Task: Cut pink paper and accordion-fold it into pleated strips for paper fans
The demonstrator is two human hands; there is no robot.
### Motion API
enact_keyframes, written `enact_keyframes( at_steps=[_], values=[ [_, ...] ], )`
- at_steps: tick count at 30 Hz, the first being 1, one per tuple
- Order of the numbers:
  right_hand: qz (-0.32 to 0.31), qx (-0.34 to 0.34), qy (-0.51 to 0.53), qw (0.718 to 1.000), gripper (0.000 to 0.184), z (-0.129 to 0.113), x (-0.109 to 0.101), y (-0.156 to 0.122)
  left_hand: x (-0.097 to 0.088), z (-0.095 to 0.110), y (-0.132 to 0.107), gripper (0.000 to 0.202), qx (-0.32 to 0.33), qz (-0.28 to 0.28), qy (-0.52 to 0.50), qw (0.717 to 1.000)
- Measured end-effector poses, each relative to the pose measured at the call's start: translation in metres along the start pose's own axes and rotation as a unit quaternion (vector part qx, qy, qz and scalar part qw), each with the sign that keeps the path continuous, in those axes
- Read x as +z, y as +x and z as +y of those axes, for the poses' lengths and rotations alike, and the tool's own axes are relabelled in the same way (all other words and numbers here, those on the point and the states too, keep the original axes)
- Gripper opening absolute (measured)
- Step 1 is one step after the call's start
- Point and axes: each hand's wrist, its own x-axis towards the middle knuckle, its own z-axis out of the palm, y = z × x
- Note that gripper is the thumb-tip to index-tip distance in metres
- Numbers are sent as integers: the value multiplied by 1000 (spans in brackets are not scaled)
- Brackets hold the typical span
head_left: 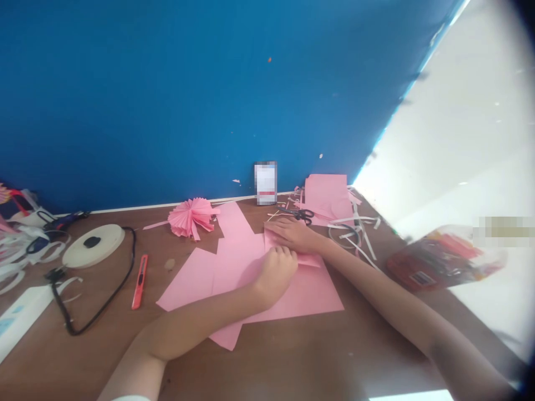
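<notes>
A folded piece of pink paper [308, 260] lies on larger pink sheets [238, 262] spread across the brown table. My right hand [292, 234] rests flat on the folded piece with its fingers stretched out toward the left. Just in front of it, my left hand [278, 273] is closed, its fingers curled at the edge of the same piece; the fingertips are hidden. Black-handled scissors [303, 214] lie just beyond my right hand. A pleated pink paper rosette [192, 217] sits at the back left of the sheets.
A red utility knife [140, 281] lies left of the sheets, near a round cream device [94, 245] with a black cord. A phone [266, 182] leans on the blue wall. At right are stacked pink paper [328, 195], white strips and a plastic packet [438, 259].
</notes>
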Motion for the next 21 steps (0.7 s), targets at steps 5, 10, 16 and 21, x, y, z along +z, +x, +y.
enact_keyframes(
  at_steps=[5,10,16,21],
  values=[
    [1,-5,-15,1000,44,-1,-2,13,1,-4,-4,20,51,-11,31,998],
    [21,10,-4,1000,42,-3,0,16,-9,-14,-4,20,67,-77,-20,995],
    [45,48,-28,997,40,-4,6,16,-35,-42,-2,23,69,-111,-77,988],
    [61,86,-67,992,40,6,12,14,-53,-54,-8,22,45,-140,-108,983]
  ],
)
